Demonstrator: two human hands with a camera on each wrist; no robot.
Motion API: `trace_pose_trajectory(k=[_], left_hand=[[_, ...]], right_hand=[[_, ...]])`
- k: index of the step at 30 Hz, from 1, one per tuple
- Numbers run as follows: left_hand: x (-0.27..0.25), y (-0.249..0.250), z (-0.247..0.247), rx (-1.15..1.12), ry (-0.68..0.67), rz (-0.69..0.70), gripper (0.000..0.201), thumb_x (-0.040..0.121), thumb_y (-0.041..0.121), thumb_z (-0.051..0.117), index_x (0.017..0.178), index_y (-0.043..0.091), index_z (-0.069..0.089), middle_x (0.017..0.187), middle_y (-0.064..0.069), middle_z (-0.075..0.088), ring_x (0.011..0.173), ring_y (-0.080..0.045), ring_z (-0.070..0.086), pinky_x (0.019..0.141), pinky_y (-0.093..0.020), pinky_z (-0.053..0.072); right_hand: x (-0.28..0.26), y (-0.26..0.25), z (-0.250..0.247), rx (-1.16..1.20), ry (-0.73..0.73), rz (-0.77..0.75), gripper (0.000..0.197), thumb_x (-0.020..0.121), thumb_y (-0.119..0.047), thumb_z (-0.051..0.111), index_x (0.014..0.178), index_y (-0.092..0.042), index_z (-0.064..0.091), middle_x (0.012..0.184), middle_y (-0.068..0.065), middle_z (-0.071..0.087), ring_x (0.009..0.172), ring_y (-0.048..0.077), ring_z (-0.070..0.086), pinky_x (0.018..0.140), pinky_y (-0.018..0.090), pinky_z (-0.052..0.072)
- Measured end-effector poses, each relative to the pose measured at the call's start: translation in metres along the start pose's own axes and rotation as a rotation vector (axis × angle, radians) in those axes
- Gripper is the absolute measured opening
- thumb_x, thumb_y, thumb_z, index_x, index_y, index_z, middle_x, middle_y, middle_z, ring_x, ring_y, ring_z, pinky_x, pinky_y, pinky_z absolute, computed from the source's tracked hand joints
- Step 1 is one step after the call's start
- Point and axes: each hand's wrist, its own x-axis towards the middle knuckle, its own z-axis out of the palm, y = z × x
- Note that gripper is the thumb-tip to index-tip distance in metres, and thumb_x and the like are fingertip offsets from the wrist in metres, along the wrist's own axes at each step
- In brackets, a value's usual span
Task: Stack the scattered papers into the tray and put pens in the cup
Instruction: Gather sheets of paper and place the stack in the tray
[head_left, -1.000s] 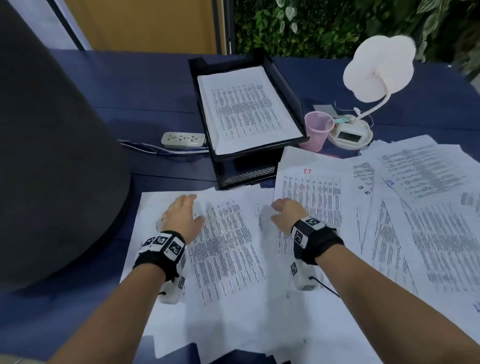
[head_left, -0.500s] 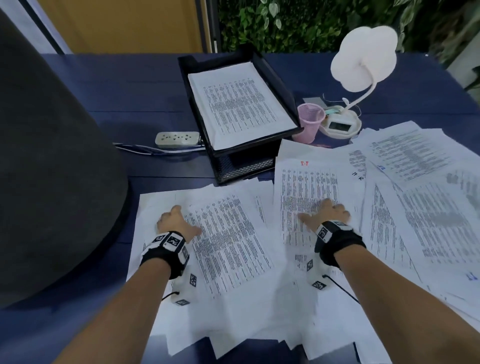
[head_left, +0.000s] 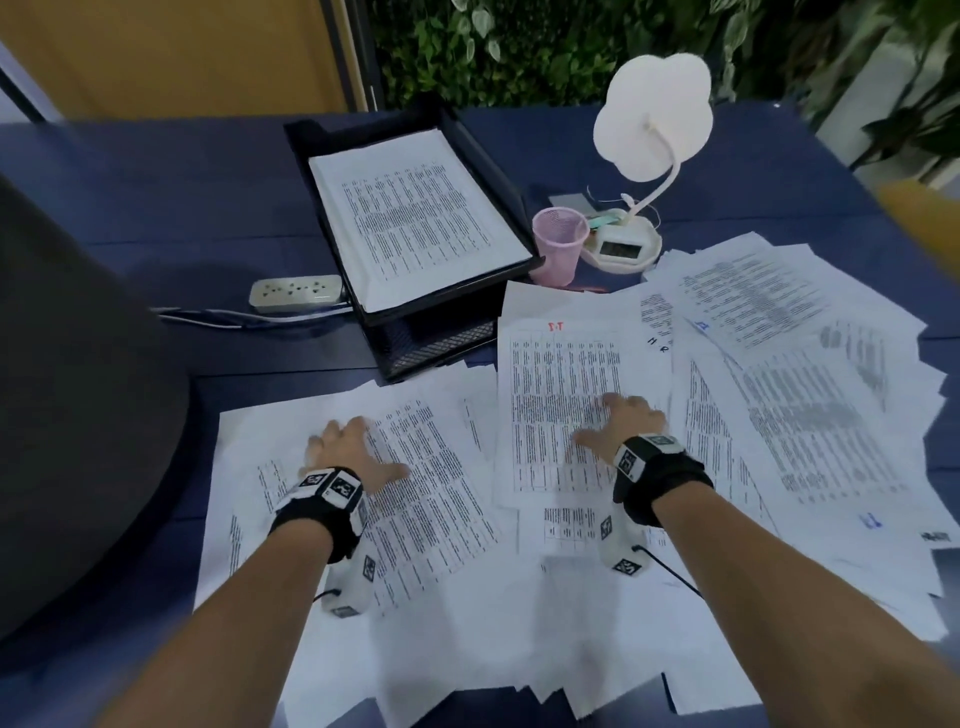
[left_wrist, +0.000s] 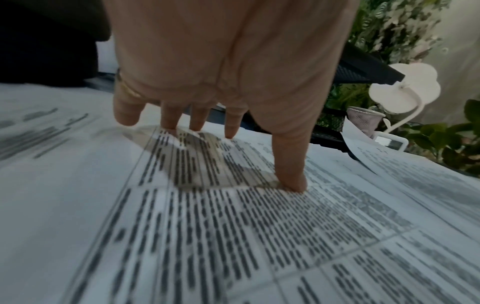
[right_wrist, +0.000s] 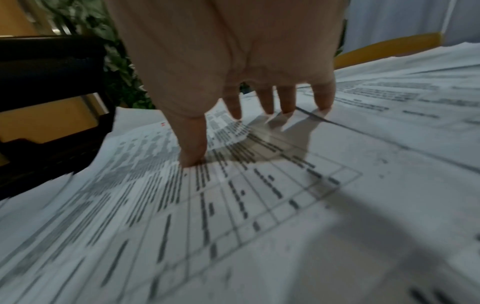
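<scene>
Many printed white papers (head_left: 779, 395) lie scattered over the near and right part of the dark blue table (head_left: 156, 176). My left hand (head_left: 348, 452) presses spread fingertips (left_wrist: 291, 183) on a printed sheet (head_left: 431, 483) at the left. My right hand (head_left: 618, 421) presses spread fingers (right_wrist: 192, 156) on the sheet (head_left: 561, 374) marked in red. A black mesh tray (head_left: 498, 176) at the back centre holds a stack of papers (head_left: 415, 218). A pink cup (head_left: 558, 244) stands just right of the tray. No pens show.
A white cloud-shaped desk lamp (head_left: 652, 114) with a small clock base (head_left: 621, 249) stands behind the cup. A power strip (head_left: 296, 292) with its cable lies left of the tray. A large dark rounded object (head_left: 78, 389) fills the left side. Green plants line the back.
My right hand has slid rightward and away from me onto the red-marked sheet. My left hand stays on the left sheet, fingers spread wider. The head view has shifted a little.
</scene>
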Motion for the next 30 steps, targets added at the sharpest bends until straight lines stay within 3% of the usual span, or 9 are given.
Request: trace_pose_trajectory(k=[3, 6, 10, 13, 16, 19, 23, 27, 30], left_hand=[[0.004, 0.013, -0.007, 0.001, 0.004, 0.031, 0.087, 0.066, 0.062, 0.071, 0.138, 0.028, 0.035, 0.144, -0.007, 0.034, 0.132, -0.03, 0.033, 0.106, -0.052, 0.035], [0.007, 0.041, -0.004, -0.021, -0.048, 0.184, 0.076, 0.081, 0.052, 0.063, 0.143, 0.023, 0.032, 0.153, -0.007, 0.023, 0.14, -0.027, 0.023, 0.112, -0.051, 0.027], [0.0, 0.097, 0.0, -0.018, -0.174, 0.367, 0.078, 0.091, 0.049, 0.053, 0.151, 0.02, 0.012, 0.16, -0.005, 0.005, 0.145, -0.027, 0.012, 0.117, -0.046, 0.016], [0.002, 0.129, 0.009, -0.153, -0.235, 0.35, 0.088, 0.088, 0.054, 0.054, 0.152, 0.022, 0.001, 0.159, -0.007, 0.006, 0.143, -0.037, 0.016, 0.117, -0.047, 0.016], [0.003, 0.153, 0.013, -0.511, -0.262, 0.352, 0.093, 0.088, 0.043, 0.062, 0.152, 0.018, -0.001, 0.157, -0.004, 0.021, 0.142, -0.027, 0.027, 0.115, -0.036, 0.024], [0.002, 0.171, 0.013, -0.85, -0.15, 0.224, 0.082, 0.09, 0.019, 0.063, 0.151, 0.012, 0.01, 0.144, -0.011, 0.044, 0.127, -0.024, 0.047, 0.095, -0.024, 0.037], [0.0, 0.177, 0.017, -0.803, -0.085, 0.184, 0.043, 0.087, 0.014, 0.067, 0.126, 0.006, 0.05, 0.12, -0.008, 0.061, 0.099, -0.021, 0.058, 0.082, -0.024, 0.043], [-0.001, 0.163, 0.017, -0.931, -0.155, 0.198, 0.04, 0.084, 0.011, 0.069, 0.118, 0.01, 0.048, 0.114, -0.013, 0.063, 0.095, -0.024, 0.063, 0.088, -0.038, 0.052], [0.001, 0.138, 0.013, -0.844, -0.159, 0.122, 0.036, 0.082, 0.017, 0.07, 0.109, 0.014, 0.047, 0.107, -0.009, 0.061, 0.09, -0.025, 0.063, 0.079, -0.038, 0.054]], right_hand=[[0.009, 0.005, -0.008, -0.007, 0.027, 0.108, 0.096, 0.064, -0.07, 0.065, 0.138, -0.018, 0.031, 0.14, 0.015, 0.033, 0.131, 0.036, 0.03, 0.106, 0.056, 0.033], [0.015, 0.005, -0.01, -0.028, -0.006, 0.036, 0.091, 0.069, -0.064, 0.067, 0.138, -0.021, 0.028, 0.144, 0.014, 0.027, 0.133, 0.038, 0.024, 0.107, 0.059, 0.031], [0.014, 0.003, -0.011, -0.063, -0.037, -0.085, 0.089, 0.071, -0.061, 0.066, 0.142, -0.029, 0.024, 0.148, 0.011, 0.025, 0.137, 0.038, 0.022, 0.106, 0.059, 0.03], [0.011, 0.006, -0.01, -0.053, -0.042, -0.135, 0.086, 0.073, -0.059, 0.065, 0.144, -0.031, 0.024, 0.15, 0.007, 0.025, 0.137, 0.036, 0.024, 0.106, 0.058, 0.032], [0.014, 0.013, -0.013, -0.026, -0.02, -0.148, 0.075, 0.074, -0.057, 0.065, 0.138, -0.035, 0.033, 0.148, 0.002, 0.03, 0.134, 0.032, 0.03, 0.103, 0.055, 0.034], [0.021, 0.019, -0.017, 0.022, 0.001, -0.132, 0.064, 0.077, -0.055, 0.064, 0.134, -0.038, 0.041, 0.143, -0.003, 0.04, 0.13, 0.027, 0.037, 0.101, 0.049, 0.037], [0.03, 0.023, -0.019, 0.193, 0.051, -0.071, 0.052, 0.078, -0.051, 0.063, 0.126, -0.035, 0.05, 0.132, 0.002, 0.052, 0.123, 0.027, 0.044, 0.099, 0.044, 0.042], [0.031, 0.024, -0.026, 0.4, 0.202, 0.066, 0.07, 0.081, -0.051, 0.061, 0.138, -0.018, 0.037, 0.135, 0.013, 0.044, 0.126, 0.034, 0.039, 0.098, 0.046, 0.04], [0.031, 0.026, -0.03, 0.41, 0.192, 0.071, 0.07, 0.084, -0.05, 0.058, 0.139, -0.012, 0.037, 0.136, 0.016, 0.044, 0.127, 0.035, 0.039, 0.1, 0.045, 0.037]])
